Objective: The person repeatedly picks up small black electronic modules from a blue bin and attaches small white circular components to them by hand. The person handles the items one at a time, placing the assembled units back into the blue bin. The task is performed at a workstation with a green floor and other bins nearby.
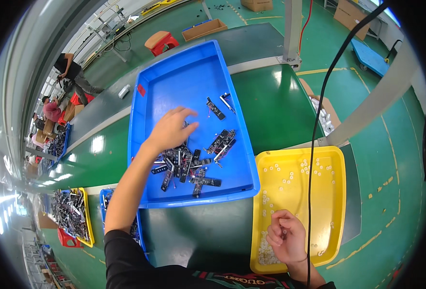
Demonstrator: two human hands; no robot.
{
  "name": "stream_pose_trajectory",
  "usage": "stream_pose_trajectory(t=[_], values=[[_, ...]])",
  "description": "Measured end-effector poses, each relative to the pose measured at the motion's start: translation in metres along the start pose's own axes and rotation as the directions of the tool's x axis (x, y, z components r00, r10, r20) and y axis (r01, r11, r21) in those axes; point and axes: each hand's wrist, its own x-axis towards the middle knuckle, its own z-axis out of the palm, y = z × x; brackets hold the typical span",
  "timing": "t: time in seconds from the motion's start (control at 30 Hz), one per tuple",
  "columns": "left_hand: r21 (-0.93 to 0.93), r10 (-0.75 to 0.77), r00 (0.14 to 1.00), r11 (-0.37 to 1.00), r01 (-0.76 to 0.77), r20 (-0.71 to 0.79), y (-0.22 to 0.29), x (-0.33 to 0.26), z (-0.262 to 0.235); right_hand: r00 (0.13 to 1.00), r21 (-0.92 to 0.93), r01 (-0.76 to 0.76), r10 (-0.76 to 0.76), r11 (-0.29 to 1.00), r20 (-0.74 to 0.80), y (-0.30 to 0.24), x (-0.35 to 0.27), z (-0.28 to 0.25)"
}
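My left hand [173, 129] hovers over the large blue tray [174, 82], its fingers apart and nothing visible in them. Just below it lies a heap of small black circuit board assemblies [179, 164] with thin wires and metallic strips. To the right of the heap, a smaller cluster of these boards [221, 143] and a single board [216, 109] rest in the same tray. My right hand [288, 236] is over the near part of a yellow tray [299, 207], fingers curled together; whatever they hold is too small to name. Small white ring-shaped pieces [268, 253] are piled beside it.
More trays of boards stand at the left, one yellow [86, 216]. A black cable [319, 111] hangs down across the yellow tray's view. A metal post [292, 33] rises behind the green bench [275, 106]. Other people [73, 72] are at the far left.
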Motion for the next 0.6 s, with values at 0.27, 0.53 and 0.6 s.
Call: stream_pose_trajectory(t=[0.27,0.53,0.6], values=[[0.110,0.336,0.918,0.941,-0.320,-0.208,0.008,0.074,0.069,0.997,-0.008,0.015,-0.014,1.000,0.071,0.011,0.004,-0.007],[0.179,0.266,0.964,0.949,-0.259,-0.016,0.010,0.048,0.051,0.993,-0.077,0.098,-0.092,0.992,0.068,0.001,-0.019,0.012],[0.160,0.234,0.972,0.960,-0.228,-0.017,0.008,0.039,0.049,0.977,-0.066,0.090,-0.076,0.994,0.201,-0.002,-0.024,0.007]])
